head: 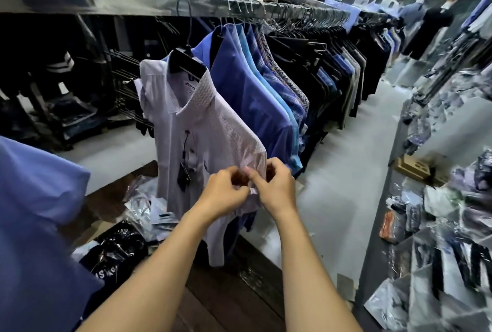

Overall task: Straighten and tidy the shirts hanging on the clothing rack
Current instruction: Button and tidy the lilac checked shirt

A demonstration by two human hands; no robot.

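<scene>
A pale pink-white short-sleeved shirt (202, 129) hangs on a black hanger (186, 61) from the shiny metal rail (111, 1), apart from the rest of the row. A dark price tag (184, 172) dangles on its front. My left hand (226, 193) and my right hand (274, 187) meet at the shirt's sleeve hem, each pinching the fabric edge with curled fingers. Just behind hangs a row of blue shirts (250, 97), then dark shirts (319, 70) packed along the rail.
A blue garment (34, 225) fills the lower left. Plastic-wrapped packages (119, 246) lie on a dark wooden platform (239, 291) under the rack. Bagged clothing (447, 225) is piled on the right. A grey floor aisle (354, 172) runs ahead towards mannequins (436, 17).
</scene>
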